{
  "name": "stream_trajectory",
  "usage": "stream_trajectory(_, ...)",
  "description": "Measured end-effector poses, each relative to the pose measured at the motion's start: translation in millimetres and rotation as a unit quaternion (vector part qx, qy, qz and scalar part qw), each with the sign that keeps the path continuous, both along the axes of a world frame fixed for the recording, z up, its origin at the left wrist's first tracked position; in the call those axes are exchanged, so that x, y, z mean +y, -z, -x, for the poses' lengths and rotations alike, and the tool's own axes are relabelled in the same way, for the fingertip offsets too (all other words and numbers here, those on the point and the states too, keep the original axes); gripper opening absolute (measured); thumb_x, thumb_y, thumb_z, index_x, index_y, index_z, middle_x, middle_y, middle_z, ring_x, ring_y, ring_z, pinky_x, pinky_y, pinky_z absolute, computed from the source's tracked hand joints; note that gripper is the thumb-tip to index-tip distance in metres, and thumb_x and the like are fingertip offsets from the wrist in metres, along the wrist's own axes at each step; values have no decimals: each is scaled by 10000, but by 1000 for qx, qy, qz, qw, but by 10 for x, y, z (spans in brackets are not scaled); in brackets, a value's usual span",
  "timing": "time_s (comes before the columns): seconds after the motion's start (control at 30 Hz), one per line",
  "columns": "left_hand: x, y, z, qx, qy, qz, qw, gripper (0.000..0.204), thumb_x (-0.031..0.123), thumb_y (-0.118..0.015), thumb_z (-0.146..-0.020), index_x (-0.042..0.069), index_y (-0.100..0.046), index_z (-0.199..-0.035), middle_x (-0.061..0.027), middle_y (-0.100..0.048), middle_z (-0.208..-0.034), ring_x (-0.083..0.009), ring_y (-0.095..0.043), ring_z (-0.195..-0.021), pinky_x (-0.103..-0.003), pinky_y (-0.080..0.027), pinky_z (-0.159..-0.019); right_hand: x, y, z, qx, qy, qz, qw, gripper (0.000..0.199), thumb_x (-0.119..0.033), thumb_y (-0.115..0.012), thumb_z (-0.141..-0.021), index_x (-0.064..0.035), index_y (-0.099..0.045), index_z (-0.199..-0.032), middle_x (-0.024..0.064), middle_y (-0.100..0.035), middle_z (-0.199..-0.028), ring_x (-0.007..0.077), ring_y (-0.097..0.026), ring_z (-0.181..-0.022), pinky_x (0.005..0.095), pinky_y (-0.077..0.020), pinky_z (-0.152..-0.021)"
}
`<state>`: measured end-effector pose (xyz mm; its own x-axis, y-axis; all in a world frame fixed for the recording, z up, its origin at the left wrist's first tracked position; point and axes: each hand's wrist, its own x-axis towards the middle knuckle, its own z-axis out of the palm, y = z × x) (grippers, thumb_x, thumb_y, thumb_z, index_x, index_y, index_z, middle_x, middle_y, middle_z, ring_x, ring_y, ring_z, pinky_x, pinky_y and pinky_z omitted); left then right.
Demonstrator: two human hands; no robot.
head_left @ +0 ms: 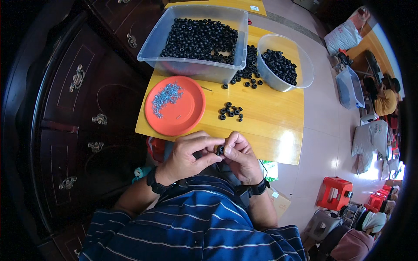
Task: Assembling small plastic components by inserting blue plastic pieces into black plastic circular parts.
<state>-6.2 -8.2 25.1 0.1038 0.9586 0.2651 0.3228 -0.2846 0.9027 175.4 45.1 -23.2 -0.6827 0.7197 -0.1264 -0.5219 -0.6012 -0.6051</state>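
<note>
A: Room layout, quick? Take the yellow table [270,113] as ctr., 12 = far side.

B: 9 o'clock: dk. wood cabinet [65,113], carved panels, ornate metal handles [77,78].

A: And 12?

B: Edge of a 2nd yellow tabletop [230,4]. Grey strip [296,25] crosses the floor abt. 1.

A: Flr. itself?

B: Pale tile [320,143], pinkish, from 1 thru 4.

A: Other furn.?

B: Brown desk [376,41] nr. 2–3; red plastic stool [343,188] betw. 4 & 5.

A: Light?

B: Brightest approx. 4, w/ glare on the table's corner too.
</note>
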Motion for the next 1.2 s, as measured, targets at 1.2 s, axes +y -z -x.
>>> stream_trajectory(1.2, 48, 148, 1, 12, -106, -59, 993, 143, -66, -736, -821, -12, -702, -949, -84, -676, -828, -156, -701, -733, -253, -540, -638, -53, 217, 111, 98, 6, 162, 982, 262, -114, -620, -995, -18, -623, -1239, 74, -693, -1003, 139, -678, -877, 341, -581, -897)
